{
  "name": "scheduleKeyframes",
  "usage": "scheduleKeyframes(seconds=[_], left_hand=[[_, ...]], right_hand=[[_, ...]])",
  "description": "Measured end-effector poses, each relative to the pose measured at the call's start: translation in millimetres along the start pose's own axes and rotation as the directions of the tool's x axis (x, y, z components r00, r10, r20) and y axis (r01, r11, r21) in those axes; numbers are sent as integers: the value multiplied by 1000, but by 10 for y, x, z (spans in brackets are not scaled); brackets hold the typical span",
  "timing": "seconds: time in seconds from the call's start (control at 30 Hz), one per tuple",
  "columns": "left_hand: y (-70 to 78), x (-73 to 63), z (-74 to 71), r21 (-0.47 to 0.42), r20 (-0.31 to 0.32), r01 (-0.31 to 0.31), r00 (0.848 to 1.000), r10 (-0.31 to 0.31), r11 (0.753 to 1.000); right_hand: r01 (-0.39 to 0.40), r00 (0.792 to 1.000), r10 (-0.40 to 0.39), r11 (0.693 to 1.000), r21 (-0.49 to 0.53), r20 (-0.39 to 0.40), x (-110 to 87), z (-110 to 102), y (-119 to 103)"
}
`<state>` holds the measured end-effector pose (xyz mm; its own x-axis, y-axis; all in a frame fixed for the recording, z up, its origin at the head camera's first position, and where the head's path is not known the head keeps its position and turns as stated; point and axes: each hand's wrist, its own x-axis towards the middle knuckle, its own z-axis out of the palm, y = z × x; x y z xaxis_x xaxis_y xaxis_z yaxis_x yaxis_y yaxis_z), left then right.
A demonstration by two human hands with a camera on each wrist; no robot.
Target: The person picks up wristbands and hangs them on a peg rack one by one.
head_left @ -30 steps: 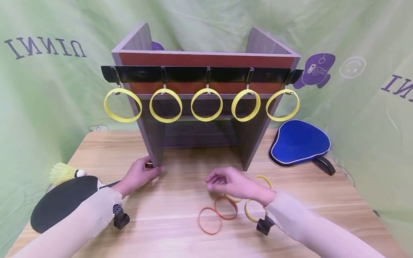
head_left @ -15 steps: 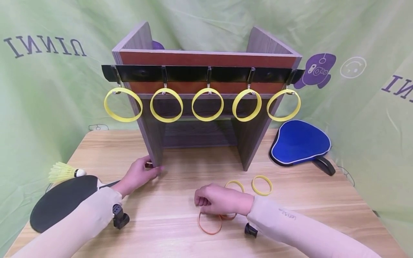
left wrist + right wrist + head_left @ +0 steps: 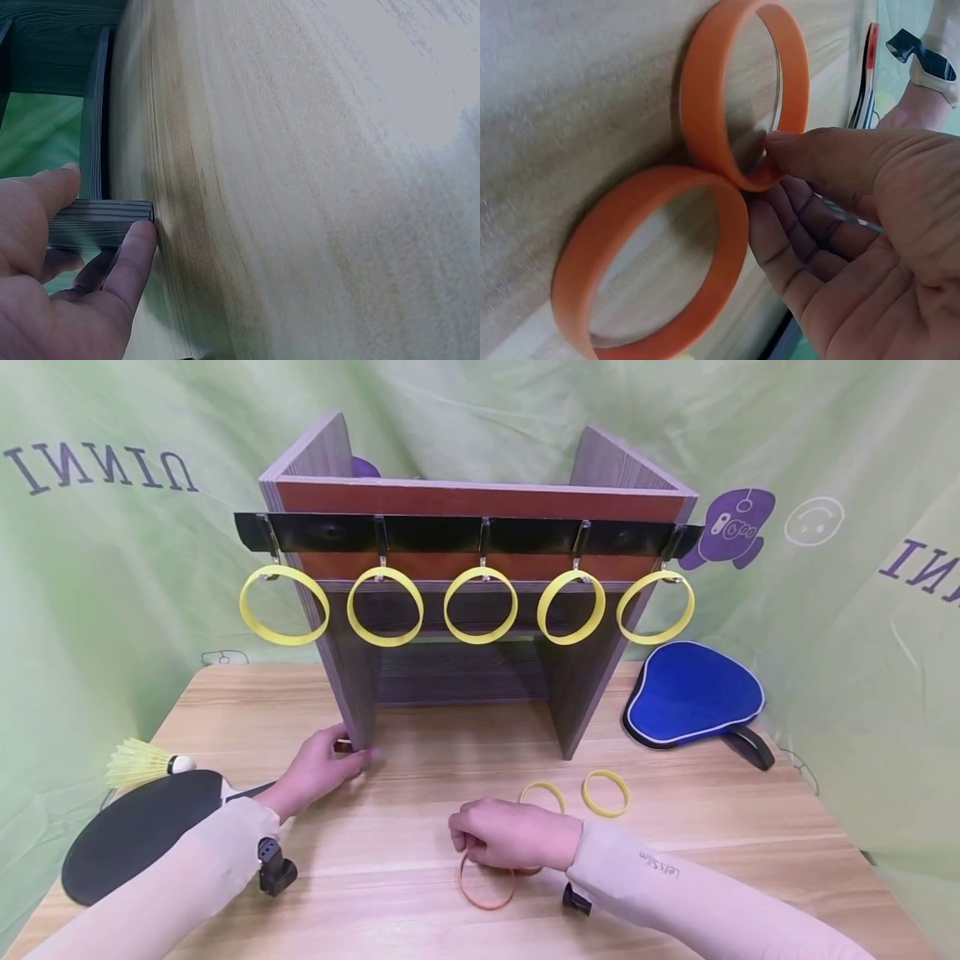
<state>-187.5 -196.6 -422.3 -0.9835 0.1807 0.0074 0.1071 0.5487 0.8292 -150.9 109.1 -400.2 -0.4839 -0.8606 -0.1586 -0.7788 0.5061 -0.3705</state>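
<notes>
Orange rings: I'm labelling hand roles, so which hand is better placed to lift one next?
Probably the right hand: its thumb and fingers are at an orange ring, while the left hand grips a grey side panel.

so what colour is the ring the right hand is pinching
The ring is orange, clearest in the right wrist view.

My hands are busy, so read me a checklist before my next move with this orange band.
1. Left hand gripping the stand's side panel: ok.
2. Right hand pinching the orange band: ok.
3. Orange band apart from the other orange ring: not ok, they touch.
4. Pinch firm enough to lift: cannot tell.
5. A bare hook on the stand: not ok, all five carry yellow bands.
</notes>
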Motion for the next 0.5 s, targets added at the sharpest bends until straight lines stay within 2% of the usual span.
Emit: scheduleKeyframes(seconds=[0.3,0.5], left_hand=[[-5,18,0,6,-9,-6,1000,6,1000],[0,6,1,5,-8,-2,1000,2,1000]], right_hand=[[28,999,-29,999,-23,-30,19,-93,-9],[30,999,-28,996,88,-21,20,-142,29]])
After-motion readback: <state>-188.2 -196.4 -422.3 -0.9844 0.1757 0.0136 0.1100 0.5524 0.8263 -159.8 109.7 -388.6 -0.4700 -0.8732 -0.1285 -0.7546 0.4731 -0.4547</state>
